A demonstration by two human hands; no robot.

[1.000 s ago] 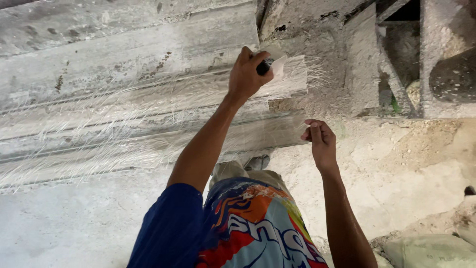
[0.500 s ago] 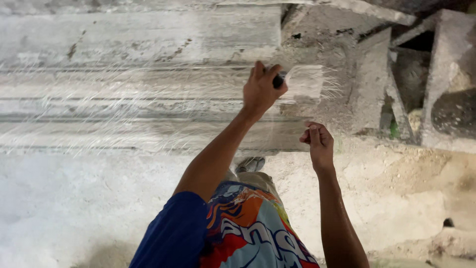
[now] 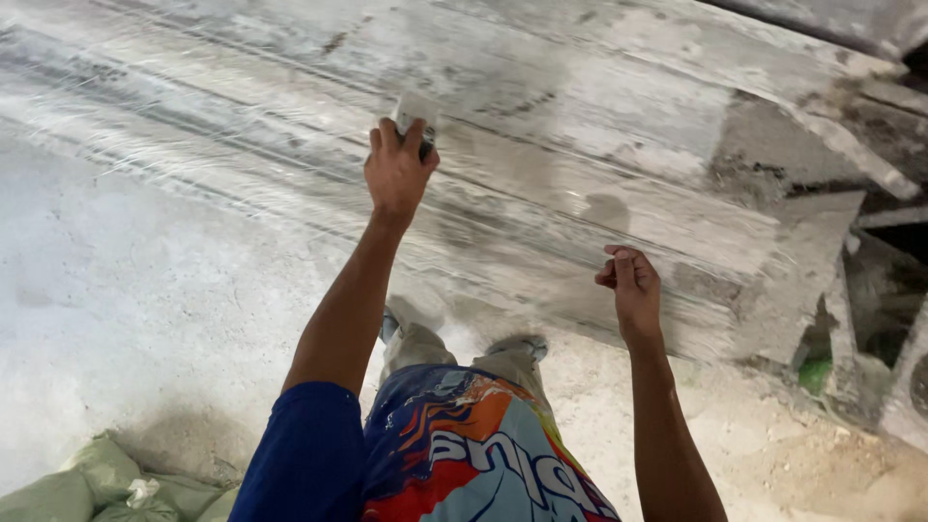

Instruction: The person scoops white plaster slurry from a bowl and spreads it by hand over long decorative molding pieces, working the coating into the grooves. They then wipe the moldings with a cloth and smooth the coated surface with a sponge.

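My left hand reaches forward and grips a small pale tool with a dark handle, pressed against a stack of long grey-white moulded slabs. The stack lies across the view and is covered in glossy, streaky clear film. My right hand hovers lower right, just in front of the stack's near face. Its fingers are curled in and I see nothing in them. My blue sleeve and colourful shirt fill the bottom centre.
My shoes stand on a dusty pale concrete floor close to the stack. Green sacks lie at the bottom left. Broken slabs and dark gaps crowd the right side, with a small green object among them.
My left hand with the tool has slid leftward along the stack. The view has swung, so the stack's right end now sits farther right. My right hand has stayed curled near the stack.
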